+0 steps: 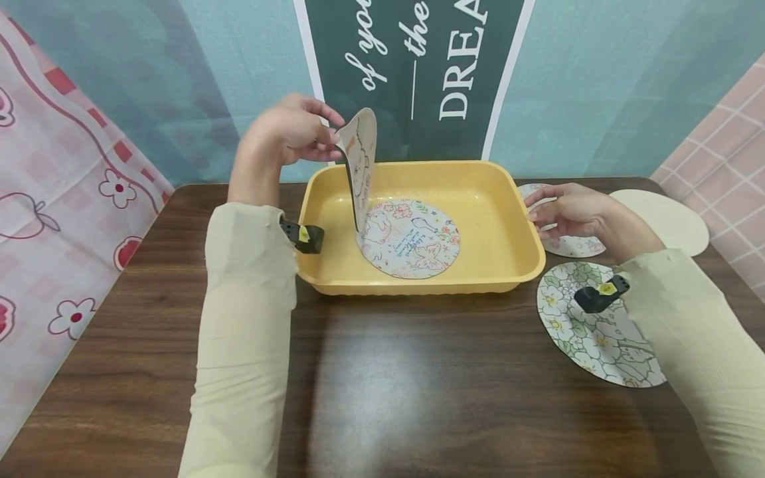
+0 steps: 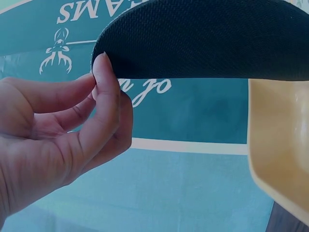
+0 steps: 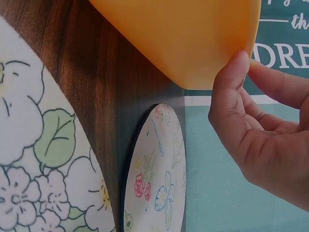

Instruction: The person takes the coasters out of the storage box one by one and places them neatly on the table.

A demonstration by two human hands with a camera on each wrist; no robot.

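Round printed mat (image 1: pixel 360 159): pinched at upper edge by left hand (image 1: pixel 287 136), held upright over yellow tray (image 1: pixel 508 245). Right hand (image 1: pixel 568 211): fingers relaxed, thumb touching tray's right rim. Poster (image 1: pixel 418 66) lettering: "the", "DREA".

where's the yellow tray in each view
Head: tray at centre, on the table.
Left wrist: tray at the right edge, below the black mat underside.
Right wrist: tray across the top, right hand touching its rim.
Shared landmark: the teal banner behind.
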